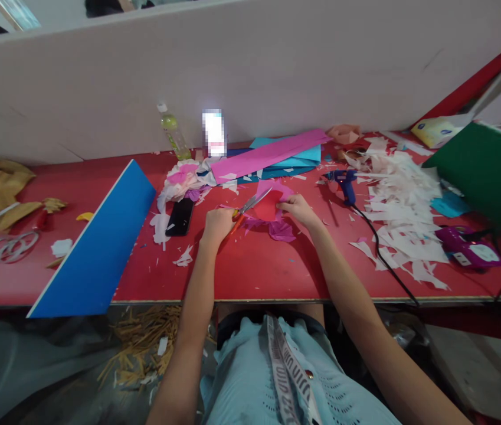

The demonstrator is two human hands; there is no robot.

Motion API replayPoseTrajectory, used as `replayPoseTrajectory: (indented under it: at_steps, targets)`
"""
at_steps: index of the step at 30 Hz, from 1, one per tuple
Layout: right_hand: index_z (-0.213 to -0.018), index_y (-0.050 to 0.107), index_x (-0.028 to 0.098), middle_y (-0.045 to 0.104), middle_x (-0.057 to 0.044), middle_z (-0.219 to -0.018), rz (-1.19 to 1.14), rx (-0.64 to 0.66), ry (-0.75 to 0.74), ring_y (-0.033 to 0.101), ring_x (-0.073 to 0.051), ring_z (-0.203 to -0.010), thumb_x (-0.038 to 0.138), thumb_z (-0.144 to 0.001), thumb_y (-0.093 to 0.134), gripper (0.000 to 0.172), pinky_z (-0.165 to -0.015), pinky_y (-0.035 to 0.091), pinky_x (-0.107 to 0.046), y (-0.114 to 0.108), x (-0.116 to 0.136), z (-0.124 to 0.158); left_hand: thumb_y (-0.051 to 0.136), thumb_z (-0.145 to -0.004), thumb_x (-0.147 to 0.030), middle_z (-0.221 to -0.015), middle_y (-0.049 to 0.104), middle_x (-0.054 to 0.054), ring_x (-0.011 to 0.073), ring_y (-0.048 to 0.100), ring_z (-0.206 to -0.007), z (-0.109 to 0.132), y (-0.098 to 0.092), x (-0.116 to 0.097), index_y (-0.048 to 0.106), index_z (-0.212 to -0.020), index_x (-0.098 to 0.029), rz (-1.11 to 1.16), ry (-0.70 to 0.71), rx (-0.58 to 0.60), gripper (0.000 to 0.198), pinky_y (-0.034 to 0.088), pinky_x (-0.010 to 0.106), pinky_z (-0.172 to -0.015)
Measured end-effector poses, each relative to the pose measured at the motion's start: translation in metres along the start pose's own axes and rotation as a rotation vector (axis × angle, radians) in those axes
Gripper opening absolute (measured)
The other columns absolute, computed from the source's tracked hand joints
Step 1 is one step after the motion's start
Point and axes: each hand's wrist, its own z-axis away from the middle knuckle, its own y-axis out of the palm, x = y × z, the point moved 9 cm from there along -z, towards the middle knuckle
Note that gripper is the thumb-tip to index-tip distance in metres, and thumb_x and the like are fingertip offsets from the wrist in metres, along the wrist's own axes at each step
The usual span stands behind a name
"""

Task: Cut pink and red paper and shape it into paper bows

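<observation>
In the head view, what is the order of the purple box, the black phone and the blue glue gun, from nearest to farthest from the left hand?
1. Black phone: just left of the left hand.
2. Blue glue gun: past the right hand.
3. Purple box: far right.

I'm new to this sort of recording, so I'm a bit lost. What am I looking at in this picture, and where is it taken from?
There is no machine here, just a person's two bare hands. The single picture comes from a camera worn on that person's head, looking forward and down, so both arms reach in from the bottom. The left hand holds scissors; the right hand pinches thin pink paper. On the red table lie a black phone, a blue glue gun and many white paper scraps. A bottle stands near the back.
</observation>
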Motion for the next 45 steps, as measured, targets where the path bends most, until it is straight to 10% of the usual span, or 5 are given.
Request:
replayPoseTrajectory:
  at_steps: [23, 32, 45]
  targets:
    - [-0.057, 0.057, 0.015, 0.05, 0.002, -0.05, 0.086, 0.034, -0.02, 0.048, -0.012, -0.052, 0.031, -0.065, 0.058, 0.018, -0.052, 0.041, -0.025, 0.005, -0.005, -0.003, 0.04, -0.091, -0.042, -0.108, 0.063, 0.014, 0.0266, 0.057, -0.106, 0.001, 0.003, -0.001, 0.057, -0.11, -0.016, 0.063, -0.051, -0.017, 0.037, 0.043, 0.034, -0.082]
    - [-0.049, 0.041, 0.018, 0.03, 0.007, -0.046, 0.182, 0.083, -0.071, 0.026, -0.007, -0.045, 0.036, -0.066, 0.057, 0.029, -0.047, 0.024, -0.024, 0.018, 0.001, -0.002, 0.042, -0.09, -0.044, -0.103, 0.065, 0.014, 0.0262, 0.06, -0.101, 0.001, 0.005, -0.007, 0.058, -0.107, -0.016, 0.052, -0.088, 0.007, 0.036, 0.044, 0.032, -0.078]
    - [-0.055, 0.053, 0.017, 0.042, 0.004, -0.047, 0.134, 0.084, -0.049, 0.04, -0.011, -0.049, 0.035, -0.064, 0.059, 0.021, -0.049, 0.032, -0.024, 0.018, -0.003, -0.002, 0.04, -0.087, -0.048, -0.096, 0.067, 0.016, 0.0295, 0.063, -0.091, -0.003, 0.007, 0.025, 0.059, -0.104, -0.016, 0.042, -0.289, -0.047, 0.041, 0.045, 0.038, -0.077]
